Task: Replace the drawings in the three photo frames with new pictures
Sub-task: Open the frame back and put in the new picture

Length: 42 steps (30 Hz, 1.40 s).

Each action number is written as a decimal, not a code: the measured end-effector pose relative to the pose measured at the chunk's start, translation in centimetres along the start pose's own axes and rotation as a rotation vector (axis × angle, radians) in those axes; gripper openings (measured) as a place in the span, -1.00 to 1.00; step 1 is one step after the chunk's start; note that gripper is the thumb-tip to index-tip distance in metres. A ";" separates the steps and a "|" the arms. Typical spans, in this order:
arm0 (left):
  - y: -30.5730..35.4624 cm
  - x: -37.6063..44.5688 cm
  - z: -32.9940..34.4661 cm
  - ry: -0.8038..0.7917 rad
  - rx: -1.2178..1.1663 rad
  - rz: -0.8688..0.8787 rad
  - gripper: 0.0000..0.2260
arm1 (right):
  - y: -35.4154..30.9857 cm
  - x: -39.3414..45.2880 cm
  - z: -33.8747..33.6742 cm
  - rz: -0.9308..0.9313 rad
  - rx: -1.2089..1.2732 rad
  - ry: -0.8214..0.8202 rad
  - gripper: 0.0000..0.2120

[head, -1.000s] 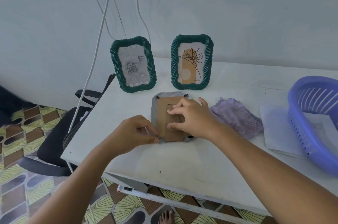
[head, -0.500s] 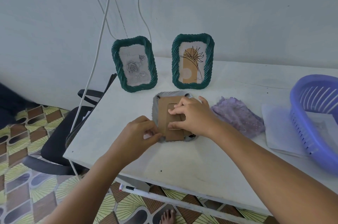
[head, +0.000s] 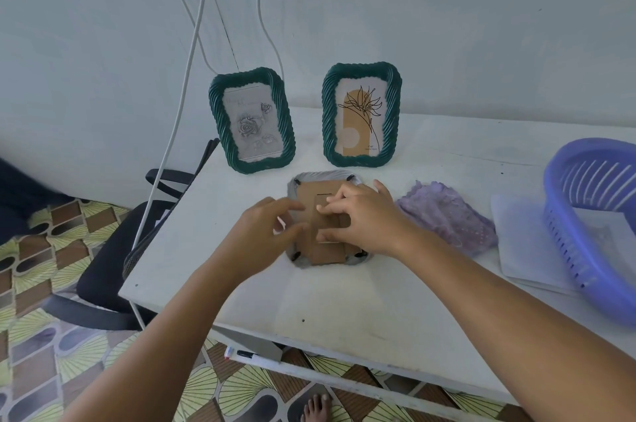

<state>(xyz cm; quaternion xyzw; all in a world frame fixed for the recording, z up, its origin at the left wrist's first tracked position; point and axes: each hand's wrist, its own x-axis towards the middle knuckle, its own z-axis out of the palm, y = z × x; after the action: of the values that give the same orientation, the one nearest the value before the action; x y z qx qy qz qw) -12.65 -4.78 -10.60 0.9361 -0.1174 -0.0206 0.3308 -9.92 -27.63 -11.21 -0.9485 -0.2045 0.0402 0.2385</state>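
Here, third frame (head: 327, 215) laid face down on white table (head: 344, 294), cardboard backing (head: 325, 254) uppermost, directly in front of two upright green frames: left frame (head: 253, 120) with grey rose drawing, right frame (head: 361, 115) with line-drawn flower on tan ground. Small black retaining tabs visible at the four corners of the face-down frame, apparently turned over the backing.

Likely risks: backing lifted while one tab remains engaged, so that cardboard creases or tears; frame sliding toward table edge under a sideways push, for lack of firm downward hold; glass, if present beneath, shifting loose once backing comes free. Upright frames close behind, hence liable to be toppled by a careless rearward reach.

Left hand (head: 265, 232) over left edge of the backing, wrist low, forearm entering from lower left; fingers loosely curled with thumb and forefinger near each other, nothing clearly held between them. Right hand (head: 364, 218) spread across centre and right of the backing, forearm entering from lower right; fingers fairly straight, tips pressed on the cardboard stand flap, pinning rather than gripping.

Lilac cloth (head: 447, 215) just right of frame; purple basket (head: 592, 232) at far right, resting on paper sheets (head: 523, 249).
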 end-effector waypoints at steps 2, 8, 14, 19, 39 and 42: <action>0.4 1.3 0.0 -0.031 -0.013 -0.032 -0.72 | 0.2 -0.1 -0.1 -0.006 -0.005 -0.010 -0.44; 0.2 2.7 0.7 -0.094 0.003 -0.087 -0.52 | 0.7 -0.5 -0.4 -0.008 0.060 -0.033 -0.46; 0.3 3.5 0.7 -0.151 0.032 -0.134 -0.48 | 1.9 -1.3 -2.6 -0.018 0.145 -0.116 -0.76; 0.5 3.8 0.7 -0.177 0.023 -0.175 -0.48 | 2.1 -1.7 -3.5 0.005 0.140 -0.238 -0.63; 1.7 3.6 0.3 -0.171 0.004 -0.193 -0.47 | 2.7 -2.1 -2.7 0.018 0.331 -0.256 -0.80; 1.3 3.1 0.4 -0.094 0.028 -0.180 -0.44 | 2.7 -2.4 -3.0 0.048 0.406 -0.050 -0.81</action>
<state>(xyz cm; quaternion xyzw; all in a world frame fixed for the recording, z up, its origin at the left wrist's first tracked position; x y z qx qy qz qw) -9.99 -6.70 -9.95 0.9454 -0.0487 -0.0924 0.3088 -10.59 -32.03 -9.89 -0.8842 -0.1755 0.1100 0.4186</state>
